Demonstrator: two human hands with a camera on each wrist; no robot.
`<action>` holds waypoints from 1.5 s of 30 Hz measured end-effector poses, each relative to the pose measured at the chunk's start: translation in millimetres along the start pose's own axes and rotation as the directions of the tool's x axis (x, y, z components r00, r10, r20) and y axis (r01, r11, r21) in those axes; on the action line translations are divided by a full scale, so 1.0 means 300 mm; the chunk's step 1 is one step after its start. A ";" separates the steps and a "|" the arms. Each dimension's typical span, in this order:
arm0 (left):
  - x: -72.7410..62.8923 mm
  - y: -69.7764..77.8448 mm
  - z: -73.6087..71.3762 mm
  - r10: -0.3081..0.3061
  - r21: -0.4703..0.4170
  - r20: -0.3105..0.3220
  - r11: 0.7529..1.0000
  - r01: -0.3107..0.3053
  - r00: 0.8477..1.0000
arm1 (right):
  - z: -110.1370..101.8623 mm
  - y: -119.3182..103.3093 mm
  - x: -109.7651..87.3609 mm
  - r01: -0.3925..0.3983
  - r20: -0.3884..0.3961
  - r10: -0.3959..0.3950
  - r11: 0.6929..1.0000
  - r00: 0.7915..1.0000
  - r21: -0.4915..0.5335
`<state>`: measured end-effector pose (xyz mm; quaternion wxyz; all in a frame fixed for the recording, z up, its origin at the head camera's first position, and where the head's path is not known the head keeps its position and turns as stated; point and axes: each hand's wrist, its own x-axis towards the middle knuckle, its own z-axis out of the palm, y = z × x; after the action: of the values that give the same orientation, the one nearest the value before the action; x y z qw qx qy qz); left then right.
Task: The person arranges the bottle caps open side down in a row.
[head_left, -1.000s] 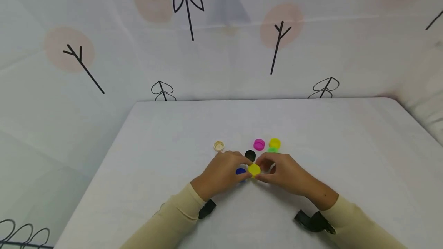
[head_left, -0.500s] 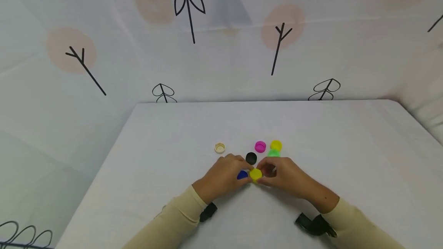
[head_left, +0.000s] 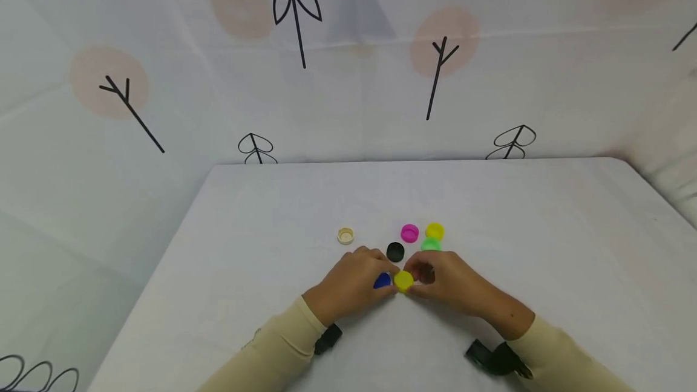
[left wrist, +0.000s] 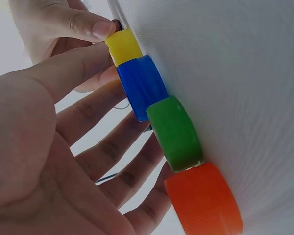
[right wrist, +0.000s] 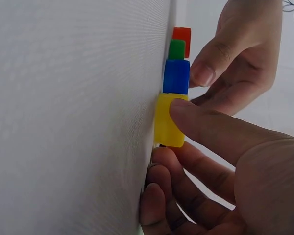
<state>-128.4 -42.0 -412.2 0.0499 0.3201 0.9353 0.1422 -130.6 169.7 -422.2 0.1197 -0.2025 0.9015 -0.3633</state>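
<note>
A yellow bottle cap [head_left: 403, 282] is held at the end of a row of caps on the table. My right hand [head_left: 452, 280] pinches it, its thumb on the near side in the right wrist view. The thumb and index finger of my left hand [head_left: 351, 277] meet the same cap from the left. Beside the yellow cap is a blue cap [left wrist: 141, 85], partly covered by the left hand in the head view. Past it stand a green cap [left wrist: 175, 132] and an orange cap [left wrist: 206, 200], both hidden from above. My other left fingers extend behind the row.
Behind the hands lie a black cap [head_left: 395, 252], a pink cap [head_left: 409, 233], a second yellow cap [head_left: 434, 231], a light green cap [head_left: 431, 244] and a cream cap [head_left: 345, 235]. The white table [head_left: 261, 210] meets a patterned cloth [head_left: 359, 95] at the back.
Both hands and the yellow bottle cap have shifted slightly toward the person. The fingers keep nearly the same pose, and the other caps stay in place apart from a small camera shift.
</note>
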 end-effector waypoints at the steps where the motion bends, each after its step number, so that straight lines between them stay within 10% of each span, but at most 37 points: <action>1: -0.001 0.001 -0.001 -0.003 0.001 0.001 1.000 0.003 1.000 | 0.001 0.000 0.000 0.002 0.001 -0.002 1.000 1.000 0.002; 19: -0.010 0.001 -0.061 -0.043 -0.004 -0.072 0.999 0.042 0.997 | -0.009 0.001 0.006 0.033 0.029 -0.032 0.999 0.999 -0.022; 31: -0.003 -0.144 -0.140 -0.271 -0.104 -0.171 0.961 0.256 0.947 | -0.042 -0.013 0.002 0.017 0.003 -0.017 0.999 1.000 -0.039; 38: 0.009 -0.219 -0.125 -0.401 -0.096 -0.092 0.914 0.393 0.911 | -0.073 -0.061 0.029 0.069 -0.126 -0.084 0.990 0.988 -0.119; 45: 0.009 -0.241 -0.114 -0.426 -0.076 -0.026 0.903 0.423 0.904 | -0.092 -0.133 0.131 0.087 -0.064 -0.098 0.984 0.993 -0.158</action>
<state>-179.2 -102.9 -401.1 0.0711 0.1040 0.9779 0.1668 -164.4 142.6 -377.3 0.0543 -0.2398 0.9203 -0.3041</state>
